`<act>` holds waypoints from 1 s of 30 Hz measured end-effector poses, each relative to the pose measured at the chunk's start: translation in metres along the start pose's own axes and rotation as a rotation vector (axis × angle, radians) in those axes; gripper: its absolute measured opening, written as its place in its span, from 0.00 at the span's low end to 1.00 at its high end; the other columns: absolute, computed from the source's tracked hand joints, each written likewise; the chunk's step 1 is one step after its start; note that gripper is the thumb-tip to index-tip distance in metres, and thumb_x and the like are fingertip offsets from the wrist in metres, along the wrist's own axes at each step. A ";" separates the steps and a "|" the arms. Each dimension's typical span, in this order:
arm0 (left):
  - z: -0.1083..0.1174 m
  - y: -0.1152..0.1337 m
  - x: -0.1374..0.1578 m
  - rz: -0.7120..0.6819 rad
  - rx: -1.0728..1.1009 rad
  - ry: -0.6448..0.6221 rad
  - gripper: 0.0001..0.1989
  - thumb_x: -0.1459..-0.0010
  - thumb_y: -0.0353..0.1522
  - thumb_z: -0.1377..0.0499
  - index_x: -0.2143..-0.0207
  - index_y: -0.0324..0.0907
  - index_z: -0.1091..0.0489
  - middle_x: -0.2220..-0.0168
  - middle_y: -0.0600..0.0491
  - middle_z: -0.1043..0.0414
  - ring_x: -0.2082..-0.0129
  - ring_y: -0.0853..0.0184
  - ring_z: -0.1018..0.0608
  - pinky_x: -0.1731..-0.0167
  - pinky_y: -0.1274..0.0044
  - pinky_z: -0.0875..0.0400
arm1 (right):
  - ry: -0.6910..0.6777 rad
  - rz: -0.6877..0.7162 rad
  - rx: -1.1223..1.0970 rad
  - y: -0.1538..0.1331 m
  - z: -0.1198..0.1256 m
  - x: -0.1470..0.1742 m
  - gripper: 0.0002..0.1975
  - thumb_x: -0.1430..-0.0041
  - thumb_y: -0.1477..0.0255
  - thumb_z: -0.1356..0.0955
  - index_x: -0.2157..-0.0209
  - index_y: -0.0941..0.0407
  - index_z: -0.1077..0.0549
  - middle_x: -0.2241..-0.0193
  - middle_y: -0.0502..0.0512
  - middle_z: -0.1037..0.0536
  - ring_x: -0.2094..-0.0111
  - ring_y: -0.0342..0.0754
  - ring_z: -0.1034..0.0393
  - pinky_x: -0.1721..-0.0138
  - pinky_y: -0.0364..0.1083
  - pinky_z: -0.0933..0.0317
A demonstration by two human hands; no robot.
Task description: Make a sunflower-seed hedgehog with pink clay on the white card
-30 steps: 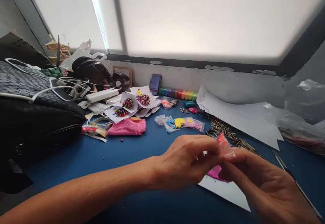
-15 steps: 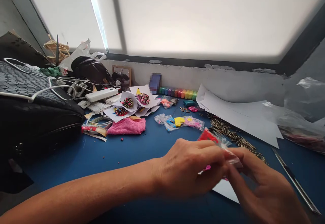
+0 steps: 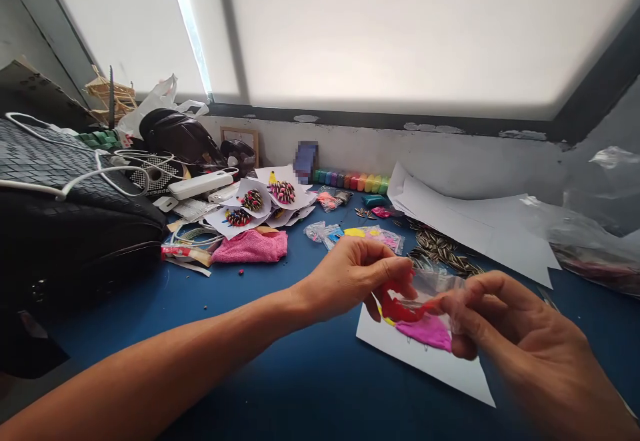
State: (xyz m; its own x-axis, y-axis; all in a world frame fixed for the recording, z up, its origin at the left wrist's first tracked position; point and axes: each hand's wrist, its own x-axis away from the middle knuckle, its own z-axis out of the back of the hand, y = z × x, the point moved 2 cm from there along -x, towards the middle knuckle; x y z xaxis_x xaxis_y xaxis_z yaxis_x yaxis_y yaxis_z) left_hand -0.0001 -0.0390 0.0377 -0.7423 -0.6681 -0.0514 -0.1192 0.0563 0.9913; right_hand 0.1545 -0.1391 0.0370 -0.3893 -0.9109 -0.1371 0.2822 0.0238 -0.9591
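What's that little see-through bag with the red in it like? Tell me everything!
The bag looks like thin, crinkly, shiny plastic, with bright red stuff showing mostly towards its left end. It's held up between the left hand and right hand, whose fingers pinch its two ends, above the white paper. I can't tell whether it's open.

The left hand (image 3: 350, 278) and right hand (image 3: 530, 341) pinch opposite ends of a clear plastic packet (image 3: 440, 282) of red modelling clay (image 3: 400, 309) above a white paper sheet (image 3: 450, 381) bearing a magenta shape (image 3: 425, 333). Striped sunflower seeds (image 3: 443, 248) lie beyond on the blue tabletop (image 3: 280, 374), with a pink cloth (image 3: 250, 248) farther left.
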 end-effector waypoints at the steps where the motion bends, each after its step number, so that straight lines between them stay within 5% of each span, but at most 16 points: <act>1: 0.000 0.000 0.000 -0.011 0.004 0.028 0.24 0.46 0.48 0.34 0.72 0.34 0.28 0.70 0.49 0.23 0.80 0.74 0.25 0.82 0.82 0.29 | -0.012 0.003 -0.006 0.002 0.000 -0.001 0.16 0.48 0.53 0.27 0.73 0.50 0.29 0.84 0.45 0.34 0.79 0.43 0.37 0.74 0.43 0.34; 11: 0.004 -0.003 -0.002 -0.055 0.005 0.023 0.18 0.41 0.44 0.35 0.68 0.35 0.28 0.66 0.48 0.22 0.74 0.72 0.23 0.76 0.82 0.26 | -0.153 0.019 0.041 0.017 0.009 -0.015 0.22 0.46 0.50 0.31 0.60 0.51 0.18 0.79 0.53 0.22 0.76 0.49 0.26 0.74 0.44 0.29; 18: 0.005 -0.004 -0.002 -0.072 -0.063 0.077 0.24 0.48 0.48 0.32 0.70 0.34 0.27 0.72 0.51 0.24 0.77 0.72 0.22 0.77 0.82 0.29 | -0.200 0.130 0.187 0.009 0.008 -0.014 0.15 0.48 0.54 0.27 0.72 0.51 0.21 0.66 0.53 0.17 0.63 0.53 0.21 0.63 0.44 0.25; 23: 0.006 -0.006 -0.003 -0.069 -0.054 0.127 0.24 0.52 0.47 0.29 0.71 0.34 0.29 0.73 0.52 0.25 0.78 0.72 0.23 0.76 0.81 0.28 | -0.272 0.017 0.024 0.018 0.001 -0.014 0.20 0.50 0.55 0.26 0.57 0.50 0.19 0.60 0.56 0.16 0.57 0.57 0.20 0.57 0.50 0.25; 27: 0.004 -0.006 -0.002 -0.073 -0.033 0.077 0.25 0.49 0.49 0.31 0.70 0.34 0.29 0.71 0.51 0.25 0.76 0.72 0.22 0.75 0.81 0.28 | -0.270 -0.067 -0.042 0.018 -0.005 -0.008 0.17 0.52 0.54 0.25 0.64 0.51 0.18 0.64 0.55 0.16 0.59 0.56 0.20 0.55 0.49 0.26; 30: 0.004 -0.008 -0.003 -0.026 -0.008 -0.040 0.27 0.50 0.49 0.30 0.58 0.36 0.28 0.66 0.49 0.24 0.72 0.69 0.20 0.72 0.79 0.26 | -0.254 -0.043 -0.043 0.014 -0.005 -0.009 0.17 0.53 0.53 0.24 0.66 0.50 0.17 0.66 0.55 0.15 0.61 0.55 0.20 0.58 0.48 0.25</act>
State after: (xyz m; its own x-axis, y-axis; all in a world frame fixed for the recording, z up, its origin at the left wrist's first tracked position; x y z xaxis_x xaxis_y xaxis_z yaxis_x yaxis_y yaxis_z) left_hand 0.0002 -0.0342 0.0295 -0.7649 -0.6388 -0.0823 -0.1340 0.0329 0.9904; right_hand 0.1579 -0.1287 0.0239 -0.1654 -0.9856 -0.0349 0.2306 -0.0043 -0.9730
